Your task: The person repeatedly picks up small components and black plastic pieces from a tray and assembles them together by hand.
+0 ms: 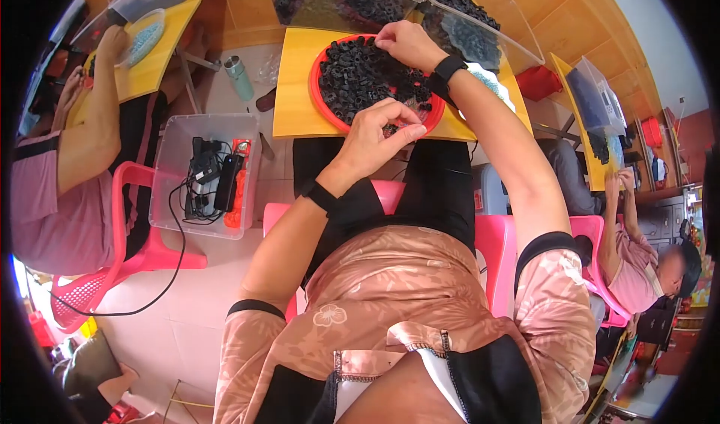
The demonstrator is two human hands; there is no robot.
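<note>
A round red tray [319, 103] full of small black parts [349, 79] lies on the yellow table [291, 86]. My left hand [379, 130] is at the tray's near edge, thumb and fingers brought together; whatever is between them is too small to make out. Over the tray's far right side, my right hand [409, 45] has its fingertips pinched by the black parts, and what they hold is hidden. Beside my right forearm sits a white dish [504, 92] with small light-blue pieces, partly covered by the arm.
Clear bins [345, 2] of black parts stand behind the tray. A plastic box [169, 191] with cables is at the left, near a green bottle [238, 77] on the floor. Co-workers sit at tables on the left [82, 161] and right [637, 259].
</note>
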